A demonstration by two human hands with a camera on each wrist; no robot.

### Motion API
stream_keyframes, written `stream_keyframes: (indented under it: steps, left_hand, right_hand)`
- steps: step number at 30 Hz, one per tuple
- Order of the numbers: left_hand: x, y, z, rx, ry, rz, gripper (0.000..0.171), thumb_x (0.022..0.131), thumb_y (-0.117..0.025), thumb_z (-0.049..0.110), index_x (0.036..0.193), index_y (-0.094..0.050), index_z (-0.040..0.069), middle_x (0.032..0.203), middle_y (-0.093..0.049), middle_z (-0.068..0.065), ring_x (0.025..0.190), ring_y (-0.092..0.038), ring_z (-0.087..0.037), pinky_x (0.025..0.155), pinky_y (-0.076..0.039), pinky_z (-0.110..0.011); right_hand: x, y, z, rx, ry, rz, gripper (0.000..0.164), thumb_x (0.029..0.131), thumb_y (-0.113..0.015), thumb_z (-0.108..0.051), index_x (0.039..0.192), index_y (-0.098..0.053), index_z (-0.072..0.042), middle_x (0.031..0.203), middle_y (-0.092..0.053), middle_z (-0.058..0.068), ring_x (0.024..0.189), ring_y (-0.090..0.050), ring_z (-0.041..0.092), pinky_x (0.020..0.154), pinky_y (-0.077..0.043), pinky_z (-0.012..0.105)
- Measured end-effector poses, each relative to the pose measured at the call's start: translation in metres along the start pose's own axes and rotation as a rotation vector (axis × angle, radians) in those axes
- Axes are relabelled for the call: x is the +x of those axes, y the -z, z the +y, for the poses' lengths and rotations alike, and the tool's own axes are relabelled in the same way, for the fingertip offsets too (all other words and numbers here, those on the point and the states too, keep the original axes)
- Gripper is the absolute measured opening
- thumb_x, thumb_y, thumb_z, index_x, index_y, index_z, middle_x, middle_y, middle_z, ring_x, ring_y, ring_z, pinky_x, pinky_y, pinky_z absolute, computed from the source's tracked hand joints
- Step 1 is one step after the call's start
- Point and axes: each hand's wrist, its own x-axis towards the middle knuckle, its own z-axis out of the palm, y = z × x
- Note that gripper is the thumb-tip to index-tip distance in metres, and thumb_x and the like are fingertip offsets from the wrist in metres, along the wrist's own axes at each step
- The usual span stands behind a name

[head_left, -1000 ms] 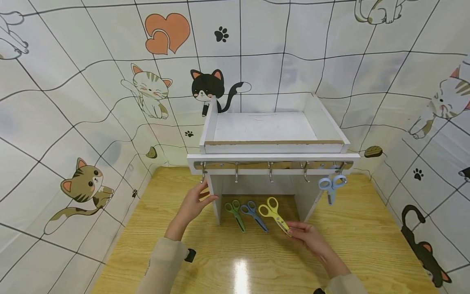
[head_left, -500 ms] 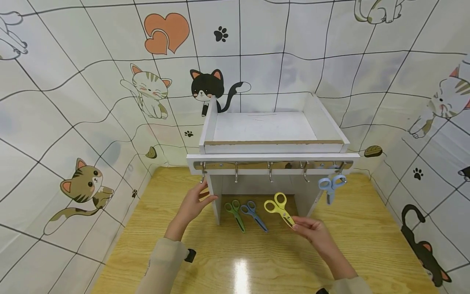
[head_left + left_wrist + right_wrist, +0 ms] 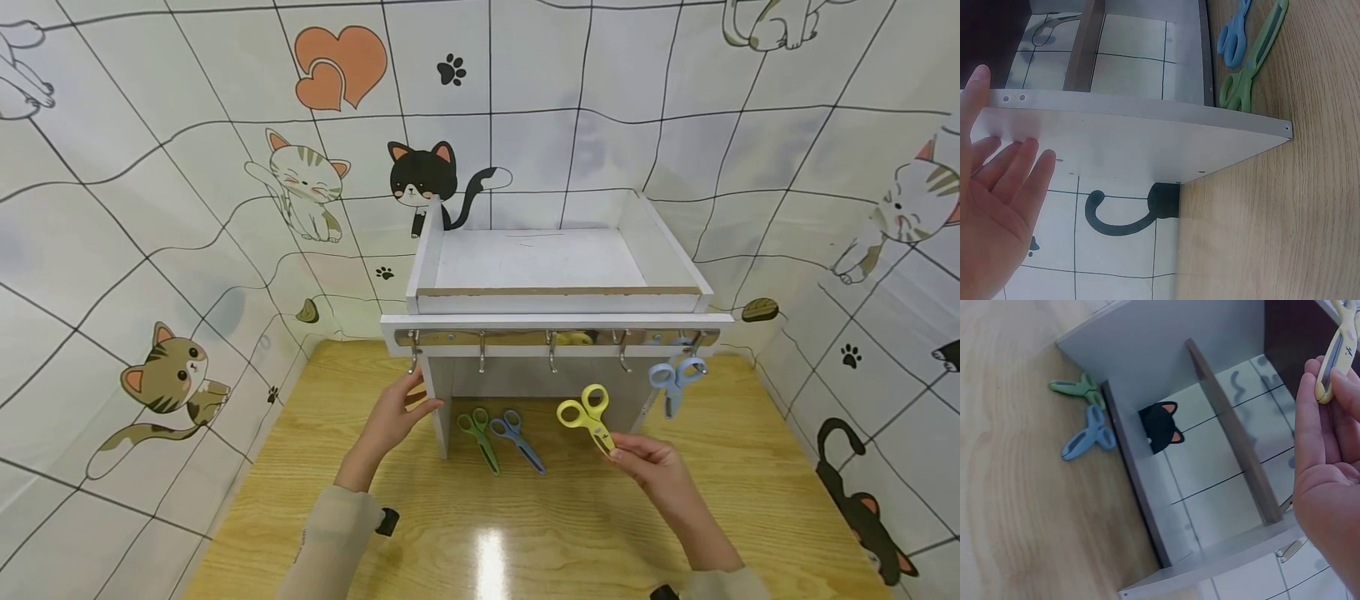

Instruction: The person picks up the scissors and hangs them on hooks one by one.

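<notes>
Being pinched near the blade tips between the thumb and fingers of the right grip (image 3: 660,472), yellow scissors (image 3: 599,430) are held above the bench (image 3: 427,533), with both handle loops pointed up and away from the person. The left grip (image 3: 390,421) is placed at the left side panel (image 3: 444,435) of a white shelf unit (image 3: 555,303), its fingers loosely extended along the outer face and its thumb by the front edge. On the bench, green scissors (image 3: 487,451) and blue scissors (image 3: 529,453) are laid side by side, handles toward the unit, blades toward the person. Across the unit's front, a metal rail (image 3: 517,337) with five hooks (image 3: 553,357) is mounted; from the hook farthest right, pale blue scissors (image 3: 672,402) are hung, blades down. The unit is backed by a tile-patterned wall covering (image 3: 540,58) printed with cats.
</notes>
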Motion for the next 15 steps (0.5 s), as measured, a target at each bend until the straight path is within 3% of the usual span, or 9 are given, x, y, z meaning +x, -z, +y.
stream_keyframes:
  steps: [15]
  left_hand:
    - [-0.002, 0.001, 0.001, 0.013, 0.036, -0.017, 0.079, 0.093, -0.070, 0.023, 0.157, -0.027, 0.005, 0.159, -0.033, -0.024, 0.140, -0.045, -0.042, 0.107, -0.051, -0.050]
  right_hand:
    - [0.006, -0.003, -0.023, -0.029, 0.118, 0.086, 0.045, 0.095, -0.045, 0.020, 0.120, -0.072, -0.006, 0.116, -0.075, 0.002, 0.105, -0.073, 0.013, 0.092, -0.060, 0.021]
